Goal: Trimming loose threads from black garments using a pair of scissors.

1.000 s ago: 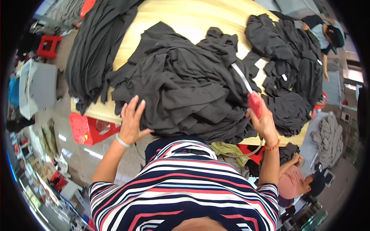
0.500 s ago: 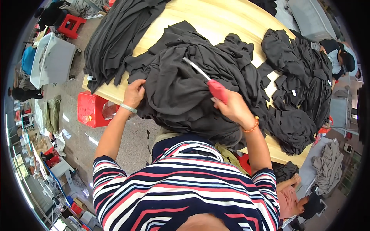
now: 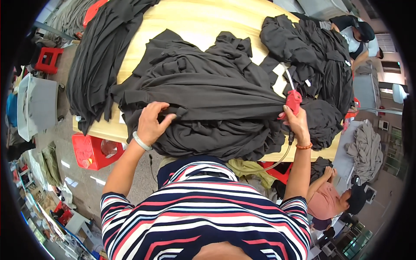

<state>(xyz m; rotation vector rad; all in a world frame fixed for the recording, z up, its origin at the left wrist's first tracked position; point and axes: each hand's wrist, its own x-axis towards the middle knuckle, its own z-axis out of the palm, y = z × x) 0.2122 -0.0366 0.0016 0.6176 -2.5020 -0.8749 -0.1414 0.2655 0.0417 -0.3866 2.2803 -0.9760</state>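
A black garment (image 3: 203,93) lies heaped on the wooden table in front of me, its cloth drawn into long folds toward the right. My right hand (image 3: 297,121) grips a red-handled tool (image 3: 294,100) with a thin pale rod pointing away from me and a cord running down from its handle. Stretched cloth reaches that same hand, and seems pinched against the handle. My left hand (image 3: 151,123) rests at the garment's near left edge, thumb and fingers apart, beside a small fold of the cloth.
More black garments lie on the table (image 3: 186,19), in a left pile (image 3: 102,56) and a right pile (image 3: 325,65). A red plastic container (image 3: 89,149) stands on the floor at left. Two co-workers, one in a pink top (image 3: 329,200), are at the right.
My right hand has moved right with the red-handled tool, pulling the cloth from a rumpled heap into taut folds. My left hand has shifted onto the near edge, its thumb now spread.
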